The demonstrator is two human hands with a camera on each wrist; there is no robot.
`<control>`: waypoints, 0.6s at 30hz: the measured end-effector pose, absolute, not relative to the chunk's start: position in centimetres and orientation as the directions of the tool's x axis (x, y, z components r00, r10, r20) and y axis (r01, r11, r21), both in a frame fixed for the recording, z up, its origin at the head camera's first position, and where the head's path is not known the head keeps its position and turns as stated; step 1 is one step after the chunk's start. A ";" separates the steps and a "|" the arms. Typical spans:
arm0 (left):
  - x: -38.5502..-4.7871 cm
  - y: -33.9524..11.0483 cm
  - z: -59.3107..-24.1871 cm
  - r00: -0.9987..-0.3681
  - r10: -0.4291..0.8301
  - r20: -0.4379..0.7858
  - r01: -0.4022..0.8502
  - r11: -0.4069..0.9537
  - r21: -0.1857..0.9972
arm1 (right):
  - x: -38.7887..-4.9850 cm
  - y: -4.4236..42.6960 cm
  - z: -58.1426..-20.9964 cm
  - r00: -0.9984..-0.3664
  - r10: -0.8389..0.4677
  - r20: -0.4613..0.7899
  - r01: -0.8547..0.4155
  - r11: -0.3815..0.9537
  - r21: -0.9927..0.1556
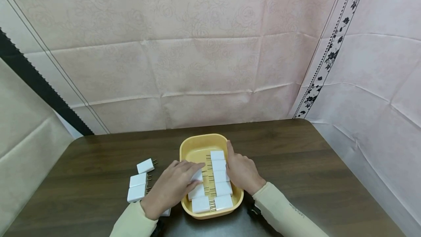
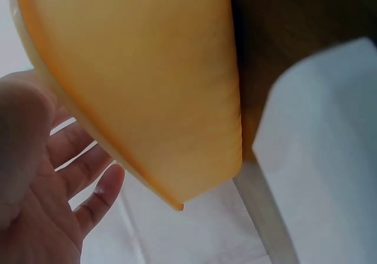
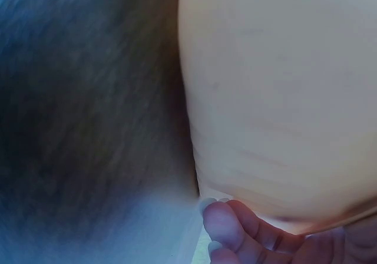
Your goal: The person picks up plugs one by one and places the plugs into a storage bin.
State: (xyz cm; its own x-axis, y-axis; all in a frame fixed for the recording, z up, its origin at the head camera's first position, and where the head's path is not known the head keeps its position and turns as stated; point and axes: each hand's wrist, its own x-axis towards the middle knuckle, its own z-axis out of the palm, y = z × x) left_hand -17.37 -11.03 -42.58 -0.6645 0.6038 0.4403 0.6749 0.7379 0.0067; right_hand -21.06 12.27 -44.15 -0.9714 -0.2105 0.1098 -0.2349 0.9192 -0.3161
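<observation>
Yellow and round-cornered, a tray (image 1: 194, 153) sits on the brown wood-look table (image 1: 302, 160) at the lower centre of the head view. Inside it, white plugs with brass-coloured prongs lie in two rows: five in the right row (image 1: 221, 177), and three showing in the left row, their prongs facing inward. The left hand (image 1: 171, 185) reaches over the tray's left rim, its thumb and forefinger pinching the topmost visible plug (image 1: 197, 175) of that left row, partly covering it. At the tray's right side, the right hand (image 1: 243, 173) grips the rim, forefinger straight along the edge; the right wrist view shows curled fingertips at the outer wall. Three loose plugs (image 1: 137, 180) lie left of the tray, and another shows partly under the left wrist. Pale patterned cloth (image 1: 204, 17) fills the upper frame behind the table.
</observation>
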 end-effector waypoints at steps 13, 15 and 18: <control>-17.5 -10.9 -43.0 -0.687 0.613 0.391 0.676 0.736 0.033 | -21.1 12.2 -44.2 -0.966 -0.222 0.131 -0.253 0.917 -0.310; -17.4 -10.8 -43.0 -0.699 0.608 0.378 0.671 0.740 0.050 | -21.1 12.2 -44.1 -0.967 -0.221 0.128 -0.250 0.916 -0.313; -17.4 -10.8 -43.1 -0.708 0.604 0.365 0.667 0.742 0.067 | -21.1 12.3 -44.1 -0.968 -0.218 0.123 -0.247 0.915 -0.319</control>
